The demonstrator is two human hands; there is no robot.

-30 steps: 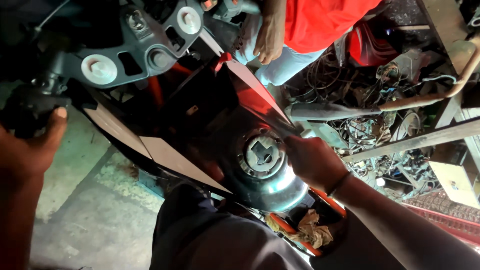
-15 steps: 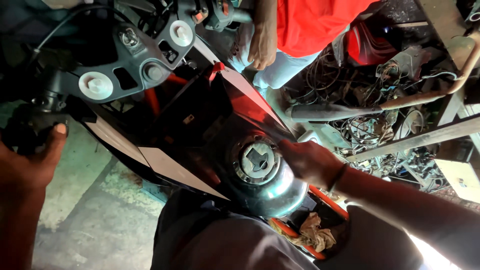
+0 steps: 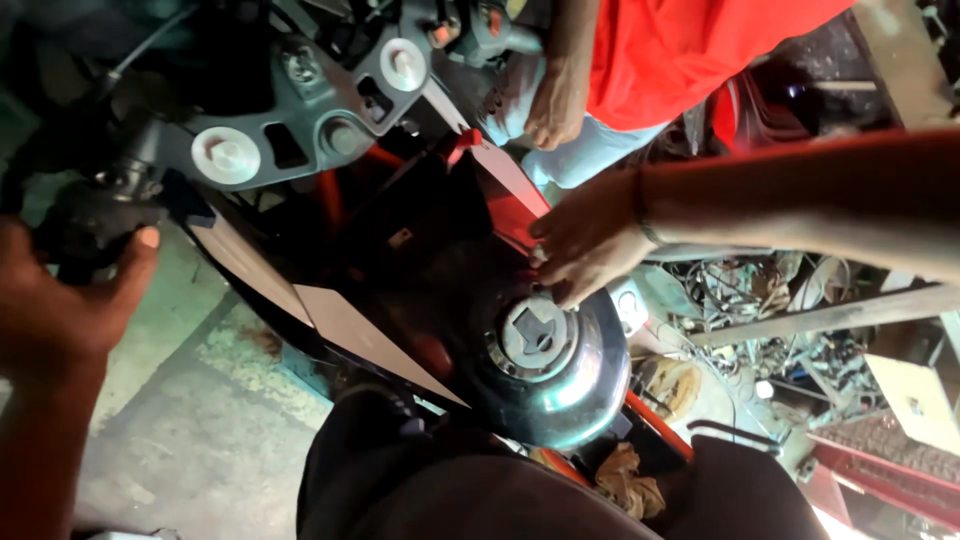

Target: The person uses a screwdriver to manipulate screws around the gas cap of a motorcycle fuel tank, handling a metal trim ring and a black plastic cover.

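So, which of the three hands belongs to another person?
The hand at the top, hanging beside the red shirt. The left hand grips the handlebar; the right hand touches the tank.

Co-worker in red shirt (image 3: 690, 50) standing at top, their hand (image 3: 555, 105) hanging beside pale trousers (image 3: 600, 155). Grey triple clamp (image 3: 310, 110) with round caps sitting upper left. Tangle of wires and scrap (image 3: 770, 330) lying right. Metal bar (image 3: 830, 315) running across it. Crumpled rag (image 3: 625, 480) lying low centre. Stained concrete floor (image 3: 180, 420) showing lower left.
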